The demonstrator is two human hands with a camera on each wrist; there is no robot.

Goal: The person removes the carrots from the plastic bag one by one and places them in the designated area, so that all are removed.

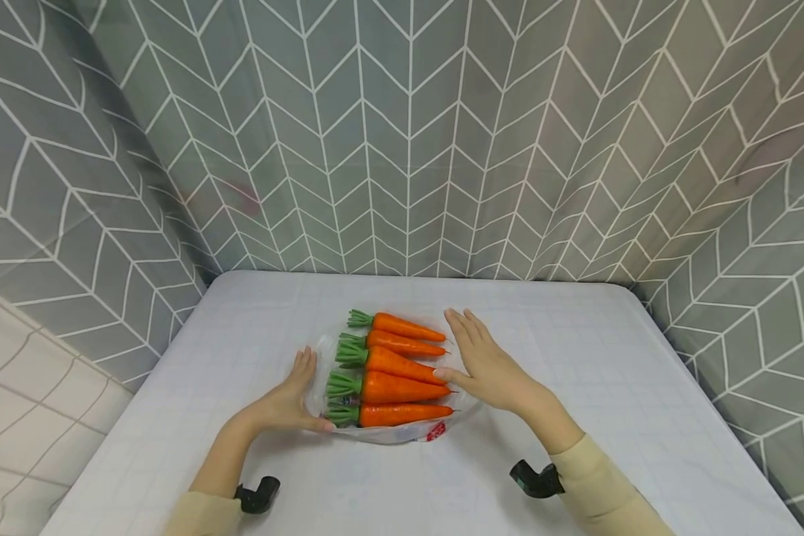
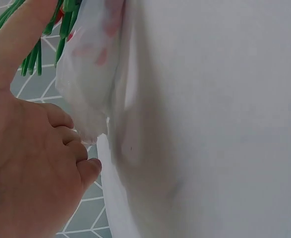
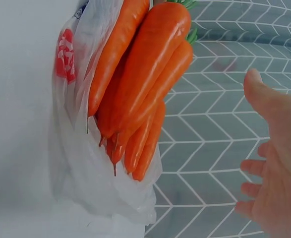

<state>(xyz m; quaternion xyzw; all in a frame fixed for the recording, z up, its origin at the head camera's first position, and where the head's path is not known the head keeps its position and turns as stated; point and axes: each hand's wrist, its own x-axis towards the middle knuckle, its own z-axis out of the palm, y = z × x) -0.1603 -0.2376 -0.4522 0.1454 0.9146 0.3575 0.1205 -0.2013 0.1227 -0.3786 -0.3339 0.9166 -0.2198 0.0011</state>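
Note:
Several orange carrots with green stalks lie side by side on a thin white plastic bag with red print, stalks to the left and tips to the right. My left hand is at the bag's left edge, fingers extended, its thumb near the lowest stalks. On the other side, my right hand has straight fingers beside the tips, and its thumb overlaps the carrots in the head view. The right wrist view shows the hand apart from the carrots, with the bag under them. Green stalks appear beyond the left thumb.
A white cloth covers the table. Grey curtains with white zigzag lines hang behind it and along both sides. A black wrist mount is on the left wrist, another black mount on the right.

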